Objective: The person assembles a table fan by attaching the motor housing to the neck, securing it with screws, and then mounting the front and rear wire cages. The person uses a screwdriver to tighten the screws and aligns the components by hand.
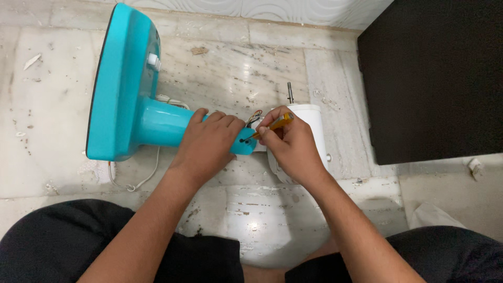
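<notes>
A turquoise fan stand [126,89] lies on its side on the marble floor, its round base at the left and its neck pointing right. My left hand [207,141] is wrapped around the neck. My right hand [291,144] holds a small yellow-handled screwdriver [275,124], its tip at a hole in the neck's end. Just behind sits the white motor housing [314,118] with a metal shaft [290,92] sticking up. Thin coloured wires [254,116] show between the neck and the housing.
A dark cabinet [435,73] stands at the right. A white power cord [141,178] loops on the floor under the stand. Small debris dots the marble floor [52,131]. My dark-clothed legs fill the bottom of the view.
</notes>
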